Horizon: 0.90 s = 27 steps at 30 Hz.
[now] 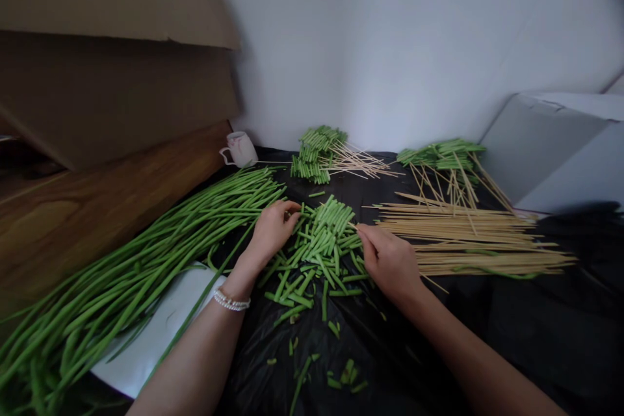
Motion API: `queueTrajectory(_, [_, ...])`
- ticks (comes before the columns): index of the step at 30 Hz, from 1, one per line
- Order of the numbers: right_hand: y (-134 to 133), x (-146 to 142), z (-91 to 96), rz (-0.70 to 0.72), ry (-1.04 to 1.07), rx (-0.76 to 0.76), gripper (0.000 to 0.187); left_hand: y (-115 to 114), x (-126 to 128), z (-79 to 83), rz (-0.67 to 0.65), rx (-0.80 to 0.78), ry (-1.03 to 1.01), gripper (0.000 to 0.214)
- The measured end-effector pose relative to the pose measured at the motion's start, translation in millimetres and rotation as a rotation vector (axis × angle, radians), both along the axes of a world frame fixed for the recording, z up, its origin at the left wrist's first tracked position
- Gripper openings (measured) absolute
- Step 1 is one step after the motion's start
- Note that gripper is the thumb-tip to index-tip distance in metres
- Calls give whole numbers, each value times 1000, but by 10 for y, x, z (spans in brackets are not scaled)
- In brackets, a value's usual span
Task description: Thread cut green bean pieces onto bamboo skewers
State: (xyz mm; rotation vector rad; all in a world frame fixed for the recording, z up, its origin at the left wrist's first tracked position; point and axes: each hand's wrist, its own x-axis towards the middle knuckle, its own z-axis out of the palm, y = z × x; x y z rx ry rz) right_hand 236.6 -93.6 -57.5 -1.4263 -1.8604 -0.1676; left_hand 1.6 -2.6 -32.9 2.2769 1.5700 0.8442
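Both hands' fingers (pixel 287 209) curled, seemingly pinching cut bean pieces (pixel 322 240).

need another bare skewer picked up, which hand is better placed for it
Probably the right hand. It lies beside the pile of bare skewers, whose near ends almost meet its fingers. The left hand sits across the cut bean pieces, next to the long beans.

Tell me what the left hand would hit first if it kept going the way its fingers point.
Probably the pile of short cut green bean pieces: the left hand points rightward with fingertips already at its edge. Depth is hard to judge.
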Motion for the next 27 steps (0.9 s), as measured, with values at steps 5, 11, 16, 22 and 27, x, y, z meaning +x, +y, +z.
queueTrajectory(5, [34,41,9,-24,30,36,27,-206,249,79,-250,9,-95,35])
queueTrajectory(11, [49,41,19,-22,47,51,26,-342,387,-49,-355,39,111,62])
queueTrajectory(16, [55,51,13,-22,75,58,25,-177,267,-131,-268,93,131,62])
queueTrajectory(22, [65,73,27,-32,88,46,26,-69,153,-57,-106,111,-11,53])
queueTrajectory(27, [60,67,32,-38,84,52,26,-101,184,-19,-161,46,-83,28])
